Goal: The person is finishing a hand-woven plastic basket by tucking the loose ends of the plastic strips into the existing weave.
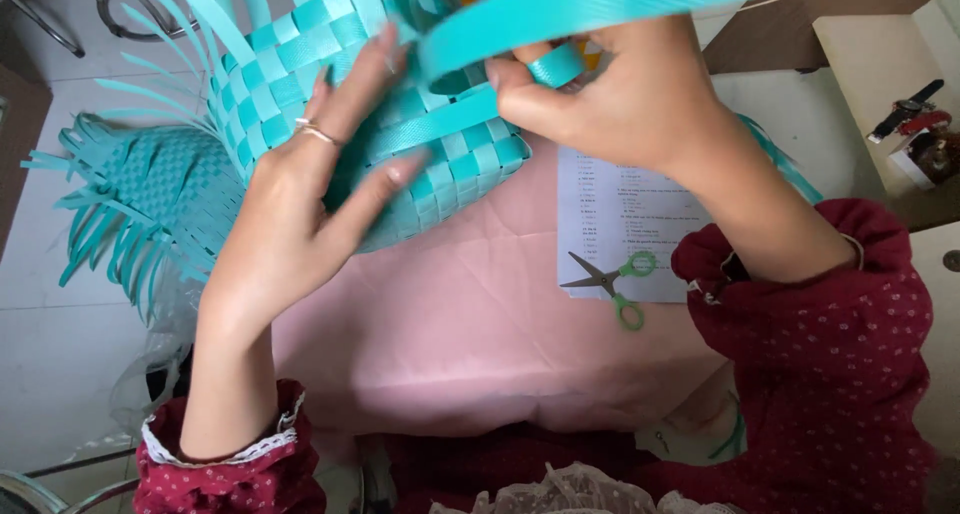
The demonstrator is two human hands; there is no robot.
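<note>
A half-woven basket of teal plastic strips (290,64) is held up over a pink cloth (470,314). My left hand (300,194) is spread flat against its woven side, a ring on one finger and the thumb pressing near the lower corner. My right hand (610,94) pinches a wide teal strip (600,4) that arches across the top, with its end curled over a finger. Loose strip ends fan out from the basket at upper left.
A second woven teal piece (140,194) with loose ends lies at left on the pale floor. Green-handled scissors (610,279) rest on a printed sheet of paper (610,214). Small dark and red items (915,124) sit at far right.
</note>
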